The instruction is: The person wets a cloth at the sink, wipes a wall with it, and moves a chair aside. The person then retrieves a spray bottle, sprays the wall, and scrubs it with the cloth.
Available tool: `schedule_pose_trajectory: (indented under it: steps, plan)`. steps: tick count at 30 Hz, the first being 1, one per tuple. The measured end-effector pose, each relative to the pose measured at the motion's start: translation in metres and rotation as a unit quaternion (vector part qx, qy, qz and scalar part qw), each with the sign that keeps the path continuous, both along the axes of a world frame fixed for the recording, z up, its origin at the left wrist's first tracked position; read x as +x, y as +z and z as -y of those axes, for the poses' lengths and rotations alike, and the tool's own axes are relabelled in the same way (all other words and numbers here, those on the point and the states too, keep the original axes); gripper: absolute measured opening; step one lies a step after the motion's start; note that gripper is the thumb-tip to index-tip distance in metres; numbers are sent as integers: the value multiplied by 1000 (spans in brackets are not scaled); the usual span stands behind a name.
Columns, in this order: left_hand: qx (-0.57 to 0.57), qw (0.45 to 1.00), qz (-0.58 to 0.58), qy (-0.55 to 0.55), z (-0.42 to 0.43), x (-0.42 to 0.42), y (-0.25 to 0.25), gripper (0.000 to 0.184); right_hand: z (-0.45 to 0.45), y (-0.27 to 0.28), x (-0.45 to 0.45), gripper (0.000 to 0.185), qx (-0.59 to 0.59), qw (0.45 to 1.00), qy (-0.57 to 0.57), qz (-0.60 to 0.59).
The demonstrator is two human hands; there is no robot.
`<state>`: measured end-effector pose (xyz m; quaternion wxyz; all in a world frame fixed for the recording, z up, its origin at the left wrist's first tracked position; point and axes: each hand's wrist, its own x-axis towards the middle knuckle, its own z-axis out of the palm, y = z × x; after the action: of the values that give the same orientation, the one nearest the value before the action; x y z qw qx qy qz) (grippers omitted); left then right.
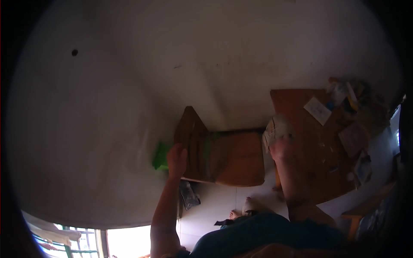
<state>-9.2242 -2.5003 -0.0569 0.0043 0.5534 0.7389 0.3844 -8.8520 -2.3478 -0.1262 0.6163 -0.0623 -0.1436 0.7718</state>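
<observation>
My right hand [282, 149] is closed on a crumpled beige cloth [277, 127], over the near-left part of a brown wooden table [301, 172]. My left hand [177, 161] is at the backrest of a wooden chair [238, 157], its fingers curled at the top edge. The grip is dim and partly hidden by the hand itself. A bright green thing [161, 157], perhaps a bag, shows just left of that hand, beside the backrest. The chair's seat lies between my two hands.
On the table are a white sheet of paper [317, 111], a pinkish flat item [353, 139] and a pile of mixed things [350, 94]. A pale wall [215, 56] stands behind. A dark item [189, 195] lies below the chair. A wooden stool [365, 206] is at the lower right.
</observation>
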Motion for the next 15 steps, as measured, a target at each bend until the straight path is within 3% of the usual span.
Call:
schedule_pose_trajectory:
  steps: [4,10,12,15]
  plan:
    - [-62,990,-121,24,-45,-42,-7,48,-66,-21,-54,43,-73,992,-77,73]
    - [-145,981,-119,51,-98,-105,-34,59,-195,-61,-156,41,-101,937,-169,289]
    - [-168,979,-100,60,-122,-118,-36,60,-245,-66,-185,41,-56,877,-239,413]
    - [-198,978,-44,55,-150,-137,-50,57,-318,-58,-213,40,47,713,-353,604]
